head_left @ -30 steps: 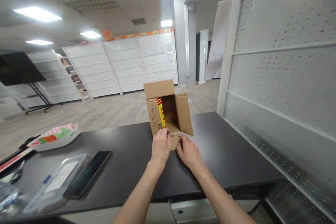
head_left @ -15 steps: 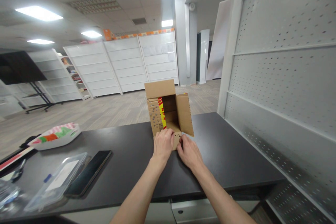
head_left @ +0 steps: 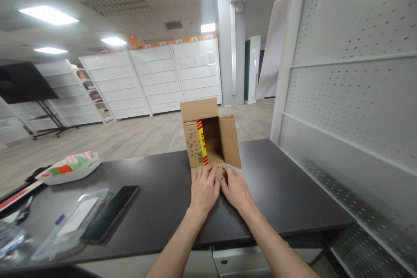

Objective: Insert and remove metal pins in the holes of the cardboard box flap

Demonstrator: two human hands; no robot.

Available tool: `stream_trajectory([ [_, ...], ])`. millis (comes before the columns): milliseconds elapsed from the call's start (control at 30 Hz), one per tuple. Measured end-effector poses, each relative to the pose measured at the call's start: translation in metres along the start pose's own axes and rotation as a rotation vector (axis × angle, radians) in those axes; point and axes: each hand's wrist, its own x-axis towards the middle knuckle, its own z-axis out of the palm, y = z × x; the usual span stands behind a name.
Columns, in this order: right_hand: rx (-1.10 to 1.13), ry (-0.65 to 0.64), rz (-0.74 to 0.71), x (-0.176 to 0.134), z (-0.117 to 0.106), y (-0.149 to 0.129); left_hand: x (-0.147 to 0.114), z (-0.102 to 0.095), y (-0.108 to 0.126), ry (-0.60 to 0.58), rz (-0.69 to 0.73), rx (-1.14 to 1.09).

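Observation:
A cardboard box (head_left: 211,132) stands on the dark tabletop with its opening toward me and its flaps spread out. Yellow-and-red tape (head_left: 202,141) runs down the left flap beside dark round marks. My left hand (head_left: 205,186) lies over the near flap (head_left: 220,171), palm down, its fingers stretched out on the cardboard. At the right edge of that flap, my right hand (head_left: 235,186) has its fingers curled and closed on the cardboard, near a row of small dark dots. The fingertips of my right hand are partly hidden.
To the left lie a black phone (head_left: 112,213), a clear plastic case (head_left: 73,221) and a white tray (head_left: 76,174) with colourful contents. A perforated white panel (head_left: 345,95) borders the table on the right. Below the tabletop is a drawer (head_left: 241,263).
My left hand has drawn slightly down the near flap, and its fingers have straightened from a curled pose. My right hand stays at the flap's right edge.

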Motion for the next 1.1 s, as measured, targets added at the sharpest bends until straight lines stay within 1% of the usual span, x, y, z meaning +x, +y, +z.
stream_trajectory([
  [133, -0.006, 0.001, 0.012, -0.0002, 0.0002, 0.0, -0.0042, 0.0021, 0.0009, -0.024, -0.013, -0.01],
  [367, 0.006, -0.004, 0.024, 0.0, 0.001, 0.0, -0.006, 0.0029, 0.0011, -0.012, -0.021, -0.004],
  [700, -0.002, 0.008, 0.015, 0.0003, 0.0032, 0.0018, -0.0068, 0.0034, 0.0028, -0.073, -0.005, 0.018],
  [1100, 0.012, 0.014, 0.009, 0.0, 0.0044, 0.0029, -0.0078, 0.0022, 0.0031, -0.052, -0.022, -0.007],
])
